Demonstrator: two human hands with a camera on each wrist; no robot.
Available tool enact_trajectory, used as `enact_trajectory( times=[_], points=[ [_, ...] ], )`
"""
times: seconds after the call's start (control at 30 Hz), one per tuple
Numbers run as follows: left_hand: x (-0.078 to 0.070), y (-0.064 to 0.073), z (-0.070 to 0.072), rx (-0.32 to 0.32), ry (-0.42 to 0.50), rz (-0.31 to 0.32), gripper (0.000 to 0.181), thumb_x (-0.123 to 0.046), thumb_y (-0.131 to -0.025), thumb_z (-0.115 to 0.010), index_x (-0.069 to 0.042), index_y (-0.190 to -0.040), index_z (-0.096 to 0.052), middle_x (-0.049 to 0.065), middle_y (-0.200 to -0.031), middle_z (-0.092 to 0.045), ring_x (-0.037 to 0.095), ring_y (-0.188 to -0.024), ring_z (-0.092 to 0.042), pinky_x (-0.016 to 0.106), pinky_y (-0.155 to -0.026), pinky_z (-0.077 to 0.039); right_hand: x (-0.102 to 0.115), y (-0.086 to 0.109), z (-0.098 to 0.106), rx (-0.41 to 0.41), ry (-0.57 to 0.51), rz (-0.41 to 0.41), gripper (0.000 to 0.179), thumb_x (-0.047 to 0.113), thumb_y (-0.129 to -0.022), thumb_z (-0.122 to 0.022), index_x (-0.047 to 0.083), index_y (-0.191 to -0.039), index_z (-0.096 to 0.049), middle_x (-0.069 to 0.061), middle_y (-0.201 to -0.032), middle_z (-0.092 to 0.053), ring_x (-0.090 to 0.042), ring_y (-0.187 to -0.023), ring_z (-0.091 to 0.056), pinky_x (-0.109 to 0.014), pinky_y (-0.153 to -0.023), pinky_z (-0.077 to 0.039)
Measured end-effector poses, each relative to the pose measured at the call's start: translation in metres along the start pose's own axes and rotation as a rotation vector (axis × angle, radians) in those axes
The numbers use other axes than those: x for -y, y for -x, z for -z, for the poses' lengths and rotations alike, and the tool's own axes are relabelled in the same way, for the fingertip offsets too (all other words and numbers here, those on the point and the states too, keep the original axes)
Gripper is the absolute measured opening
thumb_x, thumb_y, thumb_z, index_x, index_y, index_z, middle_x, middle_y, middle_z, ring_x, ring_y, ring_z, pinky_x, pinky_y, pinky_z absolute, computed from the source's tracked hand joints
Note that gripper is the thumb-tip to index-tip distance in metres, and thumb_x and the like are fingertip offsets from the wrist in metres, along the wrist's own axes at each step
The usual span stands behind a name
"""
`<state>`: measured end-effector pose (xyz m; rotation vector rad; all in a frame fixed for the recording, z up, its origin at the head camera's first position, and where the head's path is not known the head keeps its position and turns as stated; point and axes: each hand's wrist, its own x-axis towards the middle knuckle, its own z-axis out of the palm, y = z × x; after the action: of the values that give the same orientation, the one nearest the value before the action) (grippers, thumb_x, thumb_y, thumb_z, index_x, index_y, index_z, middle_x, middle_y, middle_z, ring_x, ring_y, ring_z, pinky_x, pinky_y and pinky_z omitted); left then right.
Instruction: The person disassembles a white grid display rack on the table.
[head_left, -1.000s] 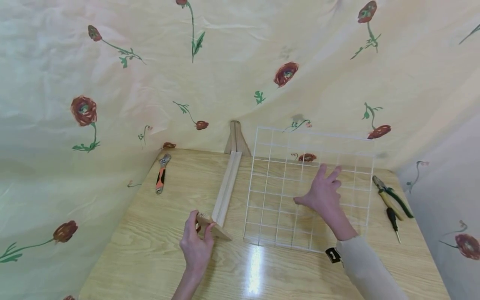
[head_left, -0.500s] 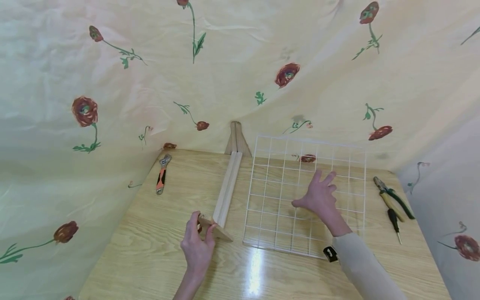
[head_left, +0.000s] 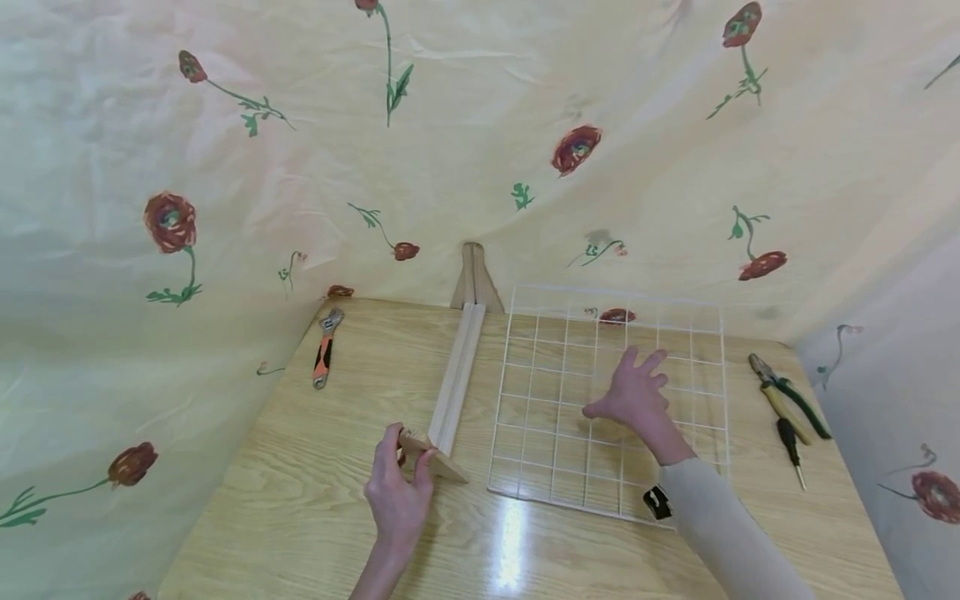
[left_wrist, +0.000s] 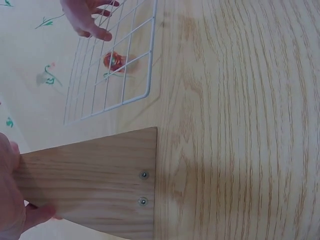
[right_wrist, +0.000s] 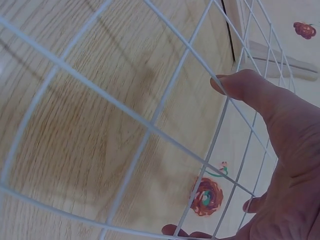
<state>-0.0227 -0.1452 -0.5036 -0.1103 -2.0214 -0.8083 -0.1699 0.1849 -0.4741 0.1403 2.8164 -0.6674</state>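
Note:
A wooden stand, a long grooved rail (head_left: pixel 457 375) with a tapered board at each end, lies across the table. My left hand (head_left: pixel 400 498) grips the near end board (head_left: pixel 446 468) by its narrow top, with fingers and thumb on either side. In the left wrist view two screws show near that board's wide base. The far end board (head_left: pixel 477 279) stands against the flowered cloth. Right of the rail, a white wire grid panel (head_left: pixel 557 402) leans with its far edge raised. My right hand (head_left: pixel 636 398) is spread against it, thumb and fingertips at the wires.
An adjustable wrench (head_left: pixel 324 350) with an orange and black handle lies at the left. Pliers (head_left: pixel 791 398) and a screwdriver (head_left: pixel 790 448) lie by the right edge of the wood-grain table (head_left: pixel 322 533). Flowered cloth (head_left: pixel 300 150) hangs behind and at the sides.
The wire grid has come down at its far edge and shifted slightly left, with my right hand moving down and left along with it. The left hand and wooden stand stay nearly the same.

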Motion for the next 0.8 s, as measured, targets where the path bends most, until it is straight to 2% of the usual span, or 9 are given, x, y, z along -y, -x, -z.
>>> enact_trajectory(
  times=[0.37, 0.8],
  points=[
    [0.002, -0.001, -0.003, -0.021, -0.022, -0.034, 0.056, -0.046, -0.101, -0.055, 0.008, -0.116, -0.058, 0.017, -0.087, -0.064, 0.03, -0.06, -0.065, 0.035, -0.041, -0.057, 0.007, -0.005, -0.006, 0.088, 0.036, 0.008, 0.141, 0.039, -0.064, -0.094, -0.016, -0.148, 0.004, -0.054, -0.14, 0.021, -0.076, -0.118, -0.02, -0.075, -0.077, -0.049],
    [0.004, 0.001, -0.001, -0.004, -0.032, -0.032, 0.055, -0.045, -0.101, -0.055, 0.007, -0.117, -0.057, 0.017, -0.088, -0.063, 0.03, -0.06, -0.066, 0.036, -0.042, -0.057, 0.002, -0.018, -0.012, 0.195, 0.11, -0.017, 0.135, 0.043, -0.067, -0.091, -0.021, -0.145, -0.002, -0.058, -0.137, 0.011, -0.077, -0.117, -0.023, -0.078, -0.097, -0.035]
  ],
)
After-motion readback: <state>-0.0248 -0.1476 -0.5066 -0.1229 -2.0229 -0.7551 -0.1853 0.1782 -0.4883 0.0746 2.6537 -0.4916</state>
